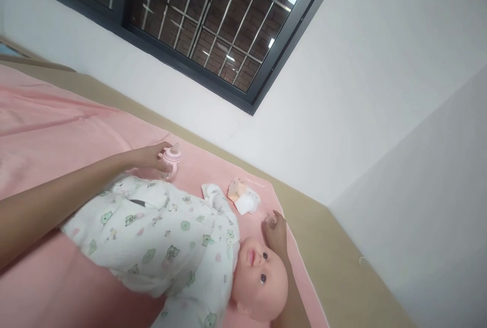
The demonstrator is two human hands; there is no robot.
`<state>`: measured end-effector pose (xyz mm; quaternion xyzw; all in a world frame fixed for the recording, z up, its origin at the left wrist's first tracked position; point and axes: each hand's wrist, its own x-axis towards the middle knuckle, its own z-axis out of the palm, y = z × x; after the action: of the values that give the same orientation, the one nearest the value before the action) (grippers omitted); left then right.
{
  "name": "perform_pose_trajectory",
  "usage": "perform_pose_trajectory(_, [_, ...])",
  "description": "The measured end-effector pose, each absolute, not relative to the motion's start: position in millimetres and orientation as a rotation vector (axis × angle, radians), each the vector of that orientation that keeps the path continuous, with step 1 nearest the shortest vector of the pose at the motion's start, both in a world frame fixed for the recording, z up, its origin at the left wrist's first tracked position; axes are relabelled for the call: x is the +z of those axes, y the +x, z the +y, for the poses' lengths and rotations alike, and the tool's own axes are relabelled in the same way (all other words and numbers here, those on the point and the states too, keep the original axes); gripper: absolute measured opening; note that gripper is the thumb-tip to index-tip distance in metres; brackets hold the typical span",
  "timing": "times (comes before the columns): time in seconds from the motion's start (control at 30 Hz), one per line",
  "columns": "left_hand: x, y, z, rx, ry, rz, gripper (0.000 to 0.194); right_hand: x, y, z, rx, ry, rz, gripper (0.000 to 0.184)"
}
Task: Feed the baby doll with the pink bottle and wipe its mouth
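My left hand point(154, 156) is closed around a pink baby bottle point(173, 154) with a clear nipple on top, and it stands near the far edge of the pink sheet. Between my arms lies a baby doll point(262, 277) on its back, in a white suit point(178, 237) printed with green and pink animals. My right hand point(277, 229) reaches past the doll's head and holds a small clear bottle cap point(271, 220) in its fingers. The doll's head hides part of my right forearm.
A folded cloth point(243, 197), white and peach, lies on the pink sheet point(34, 110) between my hands. Behind runs a tan mattress edge point(304, 201) against the white wall point(213, 115). A dark-framed window point(251, 100) with metal bars is above.
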<state>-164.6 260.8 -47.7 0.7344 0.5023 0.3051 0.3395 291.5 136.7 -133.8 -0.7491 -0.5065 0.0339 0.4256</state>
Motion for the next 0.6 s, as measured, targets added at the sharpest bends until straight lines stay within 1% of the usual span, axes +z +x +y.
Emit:
perform_pose_trajectory(0.13, [-55.6,-160.8,265.2,0.8,1.945,1.334,0.077,-130.5,289.8,136.6,0.074,-1.912,-1.23,0.064])
perform_pose_trajectory(0.27, [-57.6,-159.6,268.0,0.827,1.945,1.371,0.067,-124.5,288.2,136.5,0.059,-1.936,-1.163,0.066])
perform_pose_trajectory(0.37, [-55.2,-160.6,269.0,0.872,1.934,1.384,0.062,-114.9,285.4,135.6,0.04,-1.828,-1.109,0.064])
perform_pose_trajectory(0.47, [-49.1,-160.6,268.2,0.96,1.928,1.381,0.062,-93.4,278.3,133.4,0.035,-1.695,-1.066,0.065])
perform_pose_trajectory(0.6, [-32.3,-151.3,255.0,1.074,1.927,1.295,0.064,-43.0,260.4,126.1,0.031,-1.563,-1.005,0.068])
